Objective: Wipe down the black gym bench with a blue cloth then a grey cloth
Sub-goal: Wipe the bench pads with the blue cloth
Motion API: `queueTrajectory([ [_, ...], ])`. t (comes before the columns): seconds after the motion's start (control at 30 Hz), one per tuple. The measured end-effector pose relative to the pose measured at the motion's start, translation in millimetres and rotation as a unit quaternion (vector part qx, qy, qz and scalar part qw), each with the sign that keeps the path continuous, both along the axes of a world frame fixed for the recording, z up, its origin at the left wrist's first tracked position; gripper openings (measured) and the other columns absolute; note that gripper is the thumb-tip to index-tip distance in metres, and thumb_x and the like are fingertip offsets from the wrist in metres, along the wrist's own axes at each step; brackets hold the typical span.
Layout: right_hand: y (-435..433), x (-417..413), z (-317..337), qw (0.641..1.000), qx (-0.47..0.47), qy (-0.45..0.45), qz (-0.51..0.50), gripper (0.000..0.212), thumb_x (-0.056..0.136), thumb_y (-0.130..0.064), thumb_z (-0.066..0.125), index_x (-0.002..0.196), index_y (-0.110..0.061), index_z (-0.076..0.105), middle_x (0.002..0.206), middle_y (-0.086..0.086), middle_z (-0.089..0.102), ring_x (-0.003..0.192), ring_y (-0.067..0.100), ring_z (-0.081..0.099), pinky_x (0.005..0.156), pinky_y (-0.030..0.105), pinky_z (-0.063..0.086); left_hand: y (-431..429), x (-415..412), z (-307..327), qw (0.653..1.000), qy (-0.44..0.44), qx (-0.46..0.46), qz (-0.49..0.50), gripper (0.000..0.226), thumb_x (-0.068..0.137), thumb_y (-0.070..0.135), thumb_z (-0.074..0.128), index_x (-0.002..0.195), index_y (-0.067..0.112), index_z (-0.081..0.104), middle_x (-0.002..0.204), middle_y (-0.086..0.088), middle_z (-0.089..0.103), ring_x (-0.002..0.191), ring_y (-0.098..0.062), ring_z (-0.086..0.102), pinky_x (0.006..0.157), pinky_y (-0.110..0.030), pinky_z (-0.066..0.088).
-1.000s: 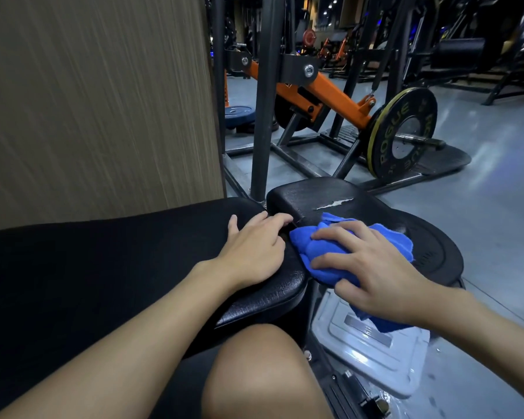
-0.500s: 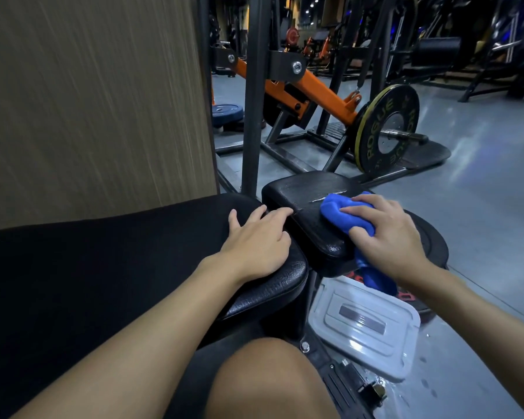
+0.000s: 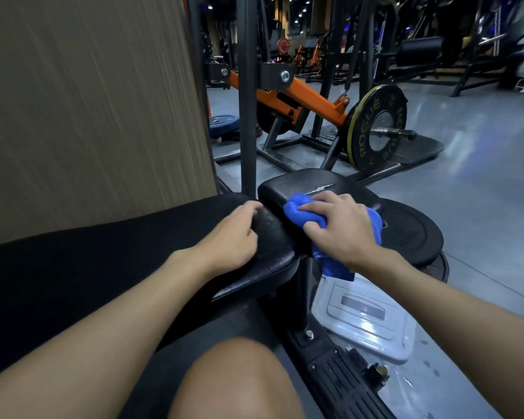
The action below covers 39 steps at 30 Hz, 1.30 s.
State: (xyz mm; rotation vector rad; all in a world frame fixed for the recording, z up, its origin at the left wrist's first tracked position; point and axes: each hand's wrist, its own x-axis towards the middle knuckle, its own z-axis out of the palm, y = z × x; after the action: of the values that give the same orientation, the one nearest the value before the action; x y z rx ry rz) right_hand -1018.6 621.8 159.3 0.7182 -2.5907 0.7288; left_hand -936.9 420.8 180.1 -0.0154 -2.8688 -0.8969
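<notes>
Working at the far end of the black bench (image 3: 103,267), stretching back under the left forearm, with its small end pad (image 3: 303,182) lying just beyond the fingertips. Keeping the floor plate (image 3: 412,234) just right of the right knuckles and the white case (image 3: 363,322) below the right wrist, as half a second ago.

Curling the left hand (image 3: 230,240) over the bench's rounded end now, with fingers bent and hooking down toward the gap between bench and pad. Gripping that edge instead of lying flat and spread as before.

Pressing the right hand (image 3: 342,231) down on the blue cloth (image 3: 300,213), with fingers bent close together over the bunched fabric and pinning it to the pad.

Having slid the cloth leftward since the earlier frame. Bunching it now ahead of the right fingertips, at the pad's near left edge, close to the left fingertips but apart from them. Letting its tail hang from under the right palm, down past the pad's edge toward the case.
</notes>
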Motion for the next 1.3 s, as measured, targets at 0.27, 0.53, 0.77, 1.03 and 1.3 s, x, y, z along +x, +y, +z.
queueTrajectory([
  [0.27, -83, 45, 22, 0.989, 0.028, -0.075, 0.128, 0.052, 0.073, -0.04, 0.045, 0.12, -0.037, 0.067, 0.129, -0.009, 0.058, 0.119, 0.028, 0.053, 0.097, 0.046, 0.044, -81, 108, 6, 0.967, -0.045, -0.201, 0.149, 0.04, 0.096, 0.029, 0.036, 0.136, 0.028, 0.042, 0.141, 0.008, 0.044, 0.132, -0.017, 0.038, 0.109, -0.052, 0.028],
  [0.53, -159, 70, 50, 0.983, 0.076, -0.088, 0.142, 0.041, 0.075, -0.019, 0.057, 0.113, -0.031, 0.068, 0.119, 0.004, 0.059, 0.11, 0.03, 0.058, 0.093, 0.041, 0.047, -139, 172, 20, 0.976, 0.009, -0.093, 0.195, 0.034, 0.098, 0.028, 0.038, 0.127, 0.026, 0.053, 0.13, 0.01, 0.053, 0.12, -0.014, 0.05, 0.105, -0.043, 0.036],
  [0.77, -239, 144, 75, 0.96, -0.077, -0.09, 0.255, 0.044, 0.078, -0.003, 0.057, 0.116, -0.02, 0.071, 0.124, 0.002, 0.064, 0.119, 0.018, 0.055, 0.096, 0.017, 0.034, -175, 204, 51, 0.933, 0.005, 0.244, 0.263, 0.015, 0.097, 0.027, 0.048, 0.094, 0.018, 0.059, 0.104, -0.011, 0.068, 0.082, -0.02, 0.061, 0.078, -0.036, 0.052],
  [1.03, -303, 254, 80, 0.89, -0.206, -0.082, 0.399, 0.075, 0.079, -0.006, 0.065, 0.147, -0.012, 0.032, 0.132, -0.001, 0.04, 0.117, 0.0, 0.038, 0.094, -0.002, 0.024, -191, 277, 68, 0.792, 0.108, 0.558, 0.222, 0.036, 0.097, 0.047, 0.048, 0.104, 0.02, 0.07, 0.093, -0.005, 0.072, 0.071, -0.018, 0.066, 0.079, -0.04, 0.05],
  [1.3, -404, 348, 88, 0.859, -0.023, -0.106, 0.5, 0.084, 0.077, -0.054, 0.067, 0.149, -0.027, 0.033, 0.151, -0.008, 0.028, 0.142, 0.01, 0.022, 0.117, 0.041, 0.023, -279, 396, 63, 0.73, 0.265, 0.529, 0.342, 0.023, 0.099, 0.013, 0.049, 0.116, 0.006, 0.062, 0.108, -0.018, 0.071, 0.095, -0.029, 0.071, 0.081, -0.043, 0.058],
])
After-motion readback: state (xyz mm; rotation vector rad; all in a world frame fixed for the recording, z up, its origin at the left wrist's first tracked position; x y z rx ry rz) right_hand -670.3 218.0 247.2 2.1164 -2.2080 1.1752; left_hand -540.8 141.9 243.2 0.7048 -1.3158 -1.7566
